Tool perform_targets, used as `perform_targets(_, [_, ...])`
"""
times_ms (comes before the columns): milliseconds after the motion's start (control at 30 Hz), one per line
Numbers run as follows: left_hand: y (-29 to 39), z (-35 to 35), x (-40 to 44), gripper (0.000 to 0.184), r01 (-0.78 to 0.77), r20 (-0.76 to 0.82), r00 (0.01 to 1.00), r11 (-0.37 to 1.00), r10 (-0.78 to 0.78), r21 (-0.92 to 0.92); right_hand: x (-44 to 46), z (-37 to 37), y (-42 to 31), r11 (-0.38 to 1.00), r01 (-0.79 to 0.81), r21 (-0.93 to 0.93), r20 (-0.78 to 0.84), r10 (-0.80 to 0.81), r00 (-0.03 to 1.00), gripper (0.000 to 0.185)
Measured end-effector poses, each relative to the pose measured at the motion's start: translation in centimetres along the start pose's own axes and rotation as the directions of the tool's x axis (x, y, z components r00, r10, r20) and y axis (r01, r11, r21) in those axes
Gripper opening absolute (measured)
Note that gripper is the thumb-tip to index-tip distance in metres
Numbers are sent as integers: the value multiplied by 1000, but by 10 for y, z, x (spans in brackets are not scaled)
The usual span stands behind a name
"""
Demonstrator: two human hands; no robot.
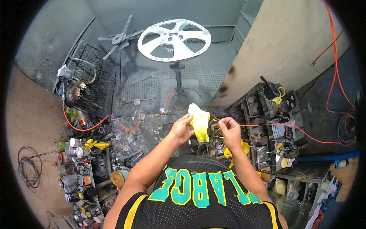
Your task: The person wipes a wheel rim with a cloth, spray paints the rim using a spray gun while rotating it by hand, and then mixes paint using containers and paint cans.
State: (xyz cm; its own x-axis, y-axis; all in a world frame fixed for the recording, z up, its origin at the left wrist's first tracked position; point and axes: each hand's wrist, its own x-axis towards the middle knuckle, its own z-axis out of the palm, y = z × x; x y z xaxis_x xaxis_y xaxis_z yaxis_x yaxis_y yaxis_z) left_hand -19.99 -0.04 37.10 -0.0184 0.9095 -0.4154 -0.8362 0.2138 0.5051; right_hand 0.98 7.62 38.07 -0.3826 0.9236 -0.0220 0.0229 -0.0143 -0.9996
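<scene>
So the piece being handled is a limp bright-yellow cloth (could be a glove, the folds make it hard to tell); it's up in front of the chest, well short of the white multi-spoke wheel, which lies roughly flat on top of a dark metal stand. The left hand has the cloth pinched between thumb and fingers near its upper edge, with the lower part hanging free; the right hand is just beside it, thumb and fingertips drawn close together; a thin red hose runs right past those fingertips, so I can't tell whether they're pinching it, something else or nothing.

I'd call this the holding-and-arranging step, cloth in midair and not on the wheel; if the next move is opening it out, that calls for the right hand to take a loose edge while the left keeps its pinch, and for both to keep the fabric clear of that hose.
</scene>
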Motion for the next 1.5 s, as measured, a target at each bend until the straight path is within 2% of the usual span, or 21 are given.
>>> perform_targets(100, [-1,2,-3,36,-7,16,1000,999,7,-51,-1,14,3,998,-24,-63,25,26,999,16])
perform_targets(167, [-5,3,-4,37,-7,25,1000,998,9,-68,-1,20,-1,920,0,-392,95,41,995,22])
perform_targets(233, [-10,1,-4,38,-10,32,999,998,12,-69,2,23,11,908,25,-419,88,13,996,26])
perform_targets(333, [-19,-6,0,37,-105,-59,991,977,118,188,9,17,15,966,20,-258,83,1,997,21])
perform_targets(467, [1,-25,4,35,-183,-169,960,959,222,215,30,-20,21,977,-24,-213,-2,24,1000,20])
perform_targets(500, [2,-40,12,35,-271,-104,952,951,288,148,35,-31,27,980,-20,-197,-15,17,1000,20])
perform_targets(633, [17,-49,8,34,-223,-126,956,936,264,273,41,-46,26,993,-116,2,39,116,993,18])
perform_targets(833, [30,-40,3,27,-240,-97,951,895,295,376,37,-32,11,983,-38,182,2,38,999,9])
perform_targets(900, [37,-35,-2,30,-257,-51,952,879,301,402,39,-36,7,995,-46,87,45,42,998,15])
perform_targets(967, [44,-26,-10,45,-341,194,940,791,281,508,37,-37,2,999,-50,-10,87,51,995,22])
perform_targets(1033, [48,-19,-15,51,-349,197,937,738,289,578,30,-29,-16,971,98,-216,75,-84,994,24])
perform_targets(1067, [50,-20,-16,45,-350,203,923,491,328,798,31,-32,-20,971,99,-216,74,-85,994,24])
perform_targets(1133, [63,-4,-25,25,-160,152,926,-5,345,987,35,-42,-25,757,107,-645,159,-5,987,18])
perform_targets(1167, [65,-5,-25,25,-161,153,925,-5,347,987,36,-46,-24,757,109,-645,160,-7,987,18])
perform_targets(1233, [71,-12,-27,17,-356,394,795,-172,462,919,39,-53,-22,830,306,-466,221,-225,949,12])
perform_targets(1267, [72,-17,-22,15,-428,482,731,-225,484,875,42,-59,-23,897,317,-307,272,-236,933,14])
perform_targets(1300, [74,-21,-17,15,-490,563,658,-283,500,824,41,-56,-32,897,317,-307,273,-237,933,14])
perform_targets(1333, [74,-19,-15,14,-563,402,802,334,442,756,38,-50,-47,993,13,117,292,-47,955,15])
perform_targets(1367, [75,-18,-15,14,-385,312,911,825,268,413,37,-48,-54,811,-311,495,387,114,915,17])
perform_targets(1400, [75,-19,-16,16,-221,315,939,946,140,238,39,-46,-49,747,-341,570,462,51,885,16])
perform_targets(1500, [66,-9,-15,19,-150,189,973,986,135,66,38,-33,-41,708,-362,606,396,126,910,15])
